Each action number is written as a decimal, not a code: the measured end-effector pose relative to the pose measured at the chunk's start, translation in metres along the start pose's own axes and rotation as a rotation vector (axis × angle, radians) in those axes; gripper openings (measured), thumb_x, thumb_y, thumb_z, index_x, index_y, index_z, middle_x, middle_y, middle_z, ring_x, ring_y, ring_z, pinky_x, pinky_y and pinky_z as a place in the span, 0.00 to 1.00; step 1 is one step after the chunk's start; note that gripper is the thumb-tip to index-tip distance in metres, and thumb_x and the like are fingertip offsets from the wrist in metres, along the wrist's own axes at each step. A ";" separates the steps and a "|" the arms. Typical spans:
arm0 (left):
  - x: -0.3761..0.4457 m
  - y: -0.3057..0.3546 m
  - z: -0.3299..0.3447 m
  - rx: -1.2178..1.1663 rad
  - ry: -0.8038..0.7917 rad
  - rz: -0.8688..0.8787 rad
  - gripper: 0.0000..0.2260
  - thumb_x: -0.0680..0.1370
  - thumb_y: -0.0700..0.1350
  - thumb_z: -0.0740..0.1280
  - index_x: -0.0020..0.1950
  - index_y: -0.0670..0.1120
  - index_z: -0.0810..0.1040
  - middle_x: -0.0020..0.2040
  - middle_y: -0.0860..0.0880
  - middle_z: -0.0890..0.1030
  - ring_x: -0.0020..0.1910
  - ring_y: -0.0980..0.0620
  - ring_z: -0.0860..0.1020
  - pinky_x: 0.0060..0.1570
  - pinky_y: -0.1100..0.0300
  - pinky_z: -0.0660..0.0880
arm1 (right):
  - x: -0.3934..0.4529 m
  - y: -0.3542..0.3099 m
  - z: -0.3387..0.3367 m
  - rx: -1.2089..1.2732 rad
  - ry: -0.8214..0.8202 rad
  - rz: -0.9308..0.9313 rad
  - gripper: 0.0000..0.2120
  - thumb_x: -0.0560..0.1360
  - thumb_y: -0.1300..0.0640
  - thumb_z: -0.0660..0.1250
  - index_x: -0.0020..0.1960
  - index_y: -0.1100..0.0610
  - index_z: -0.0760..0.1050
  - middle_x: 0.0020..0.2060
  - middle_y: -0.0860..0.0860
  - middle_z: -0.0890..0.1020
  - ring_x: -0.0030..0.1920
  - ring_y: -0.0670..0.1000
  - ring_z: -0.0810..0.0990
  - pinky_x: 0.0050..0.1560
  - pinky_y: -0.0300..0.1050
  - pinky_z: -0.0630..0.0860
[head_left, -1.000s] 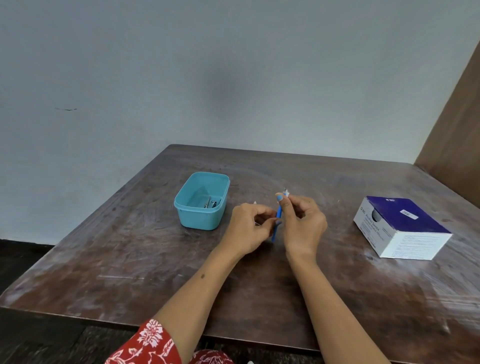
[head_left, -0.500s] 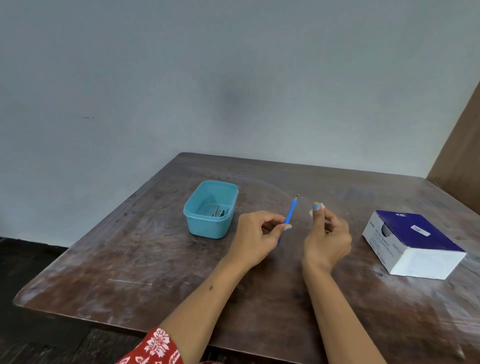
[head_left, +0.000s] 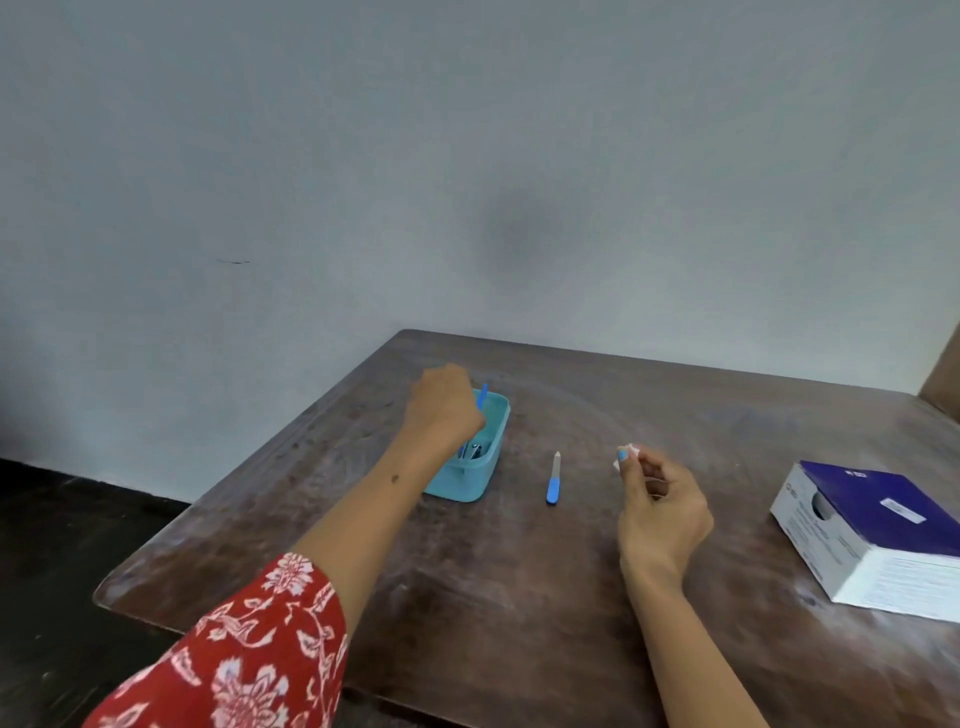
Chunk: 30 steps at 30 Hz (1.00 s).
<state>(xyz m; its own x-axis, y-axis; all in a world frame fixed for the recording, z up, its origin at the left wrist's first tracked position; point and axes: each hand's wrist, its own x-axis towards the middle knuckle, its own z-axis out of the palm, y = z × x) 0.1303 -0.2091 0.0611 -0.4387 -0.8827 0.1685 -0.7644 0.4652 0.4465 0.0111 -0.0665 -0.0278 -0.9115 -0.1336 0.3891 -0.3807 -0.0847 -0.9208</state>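
Teal tub (head_left: 464, 486) on wooden table (head_left: 519, 623), left of centre; metal tools (head_left: 476, 451) inside. Left hand (head_left: 444, 408) over tub, fingers curled down round blue stick (head_left: 483, 394), its top above rim. Right hand (head_left: 662, 512) mid-table, thumb and forefinger pinching white wad (head_left: 630, 449). Blue-handled file (head_left: 554, 480) flat between tub and right hand, touching neither. Purple-white box (head_left: 878, 525) far right.

Left hand (head_left: 444, 410): moved from table centre to teal container (head_left: 465, 486); the blue stick (head_left: 483, 395) it grips now stands over the container. Right hand (head_left: 662, 512): off the stick, which both hands held 1 s ago, and pinching only the white scrap (head_left: 627, 451). Nail file (head_left: 554, 480): uncovered.
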 end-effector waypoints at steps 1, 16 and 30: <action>0.000 0.001 0.003 0.030 -0.029 -0.016 0.06 0.70 0.37 0.69 0.36 0.40 0.73 0.41 0.42 0.79 0.45 0.44 0.81 0.32 0.58 0.72 | 0.000 0.000 0.000 0.003 -0.005 0.002 0.04 0.73 0.58 0.70 0.48 0.55 0.81 0.40 0.52 0.82 0.37 0.49 0.78 0.41 0.33 0.70; -0.033 0.035 -0.008 0.193 0.221 0.211 0.08 0.75 0.33 0.61 0.36 0.40 0.69 0.37 0.44 0.74 0.42 0.43 0.76 0.37 0.55 0.68 | -0.001 -0.001 0.001 -0.004 -0.018 0.036 0.05 0.74 0.57 0.69 0.49 0.54 0.81 0.40 0.48 0.82 0.39 0.45 0.79 0.44 0.39 0.75; -0.080 0.048 0.073 0.352 -0.017 0.379 0.10 0.81 0.40 0.57 0.58 0.40 0.75 0.56 0.41 0.76 0.54 0.44 0.76 0.49 0.54 0.73 | -0.003 -0.004 -0.002 0.037 -0.133 0.100 0.14 0.71 0.64 0.67 0.51 0.47 0.78 0.38 0.45 0.83 0.40 0.41 0.81 0.45 0.38 0.77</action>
<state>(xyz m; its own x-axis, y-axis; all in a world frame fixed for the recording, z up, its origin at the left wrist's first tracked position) 0.0939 -0.1115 0.0050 -0.7210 -0.6479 0.2457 -0.6617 0.7490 0.0331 0.0149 -0.0640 -0.0249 -0.9151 -0.2721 0.2975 -0.2804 -0.1005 -0.9546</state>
